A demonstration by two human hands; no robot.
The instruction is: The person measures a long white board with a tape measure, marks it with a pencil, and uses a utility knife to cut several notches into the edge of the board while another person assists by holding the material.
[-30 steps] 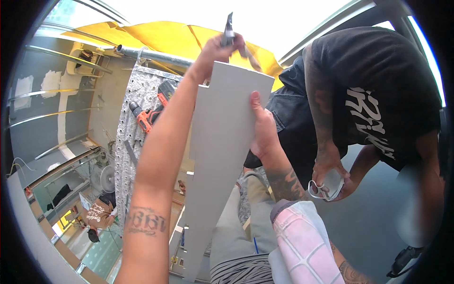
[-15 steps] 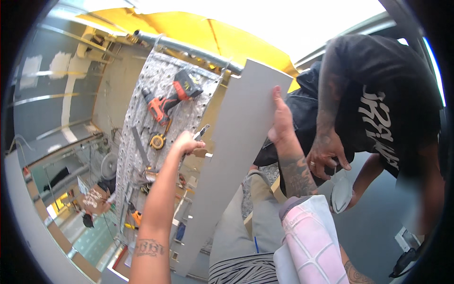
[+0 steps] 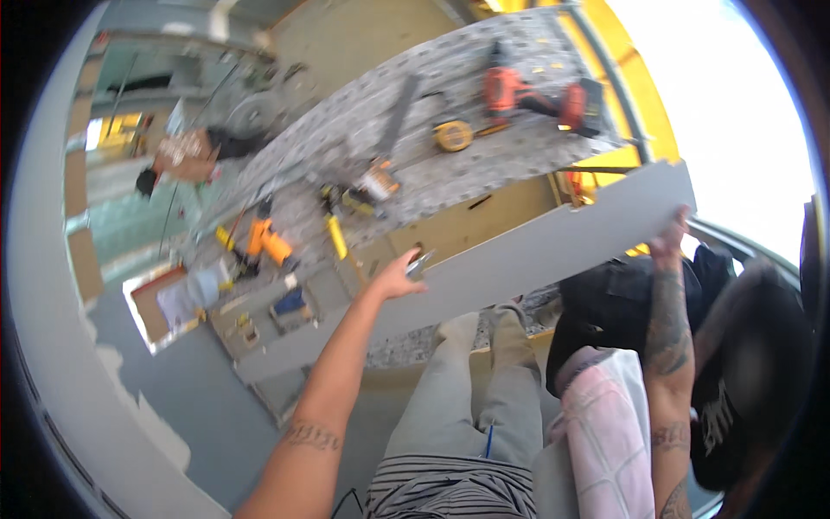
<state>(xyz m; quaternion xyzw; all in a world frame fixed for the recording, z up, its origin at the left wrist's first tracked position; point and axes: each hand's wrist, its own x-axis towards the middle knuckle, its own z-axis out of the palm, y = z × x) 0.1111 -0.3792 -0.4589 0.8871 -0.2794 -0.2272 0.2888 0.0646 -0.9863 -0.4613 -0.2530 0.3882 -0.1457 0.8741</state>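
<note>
My right hand (image 3: 670, 238) grips the far right end of a long grey board (image 3: 519, 258), its fingers wrapped over the edge. Slantwise in front of me, the board runs from upper right down to lower left, above my legs. In my closed left hand (image 3: 398, 277) is a small utility knife (image 3: 418, 263), held just beside the board's far edge; its blade is blurred. A pale pink and white cloth (image 3: 605, 424) hangs over my right upper arm.
Beyond the board, a perforated metal platform (image 3: 484, 182) carries a red cordless drill (image 3: 510, 91), a yellow tape measure (image 3: 453, 136), a grey straight strip (image 3: 398, 112) and several other tools. A co-worker (image 3: 743, 372) in black is close at my right; another person (image 3: 186, 156) is far left.
The view has turned and the board now lies more sideways. My right hand keeps its end, farther right. The left hand still holds the knife. The co-worker appears lower at right.
</note>
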